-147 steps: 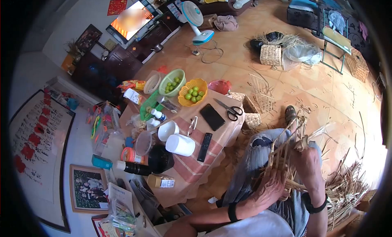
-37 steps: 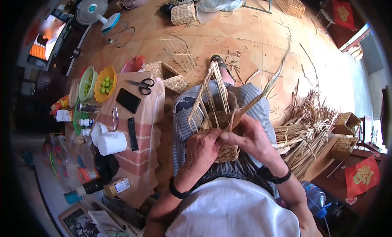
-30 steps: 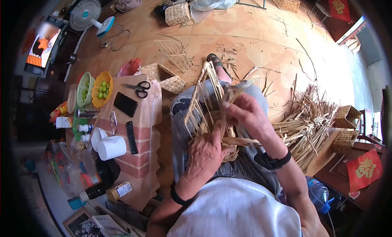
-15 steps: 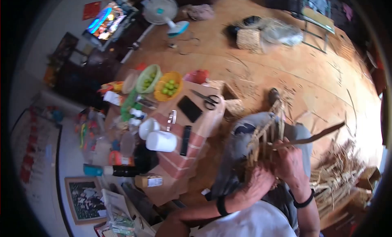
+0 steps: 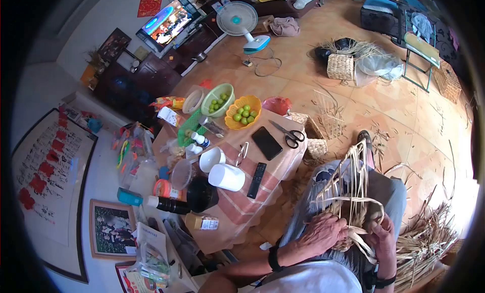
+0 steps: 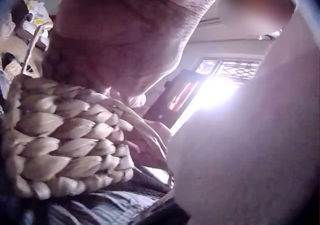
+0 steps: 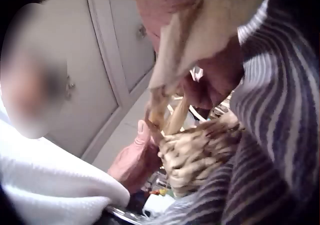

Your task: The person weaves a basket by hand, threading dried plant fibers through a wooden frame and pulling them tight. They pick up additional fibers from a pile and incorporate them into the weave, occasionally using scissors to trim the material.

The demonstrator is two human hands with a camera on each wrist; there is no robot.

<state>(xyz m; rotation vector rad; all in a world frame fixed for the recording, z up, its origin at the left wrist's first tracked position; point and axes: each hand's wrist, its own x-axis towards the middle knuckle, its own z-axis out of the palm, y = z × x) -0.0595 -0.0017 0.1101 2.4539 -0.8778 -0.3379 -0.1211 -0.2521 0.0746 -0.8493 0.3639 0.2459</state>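
A partly woven basket (image 5: 348, 237) rests on the person's lap, its bare upright strands (image 5: 353, 166) rising above the woven part. The left hand (image 5: 323, 231) grips its near rim, fingers curled over the edge. At the basket's right side the right hand (image 5: 382, 237) pinches a pale flat strand (image 5: 365, 247) that loops between the hands. In the left wrist view the plaited wall (image 6: 65, 140) lies beneath the left hand (image 6: 115, 40). The right wrist view shows the strand (image 7: 185, 40) crossing the right hand (image 7: 220, 80), with the woven wall (image 7: 200, 155) below.
A cloth-covered table (image 5: 230, 212) at the left holds scissors (image 5: 290, 136), a phone (image 5: 267, 143), a remote (image 5: 256, 180), a white container (image 5: 226, 177) and bowls of green fruit. Loose dry strands (image 5: 424, 242) are heaped at the right. A fan (image 5: 237, 20) and baskets stand on the floor.
The head view has swung about and is sharper now. The strand that stuck out to the right from the right hand now curves down between the hands; the right hand sits lower at the basket's side.
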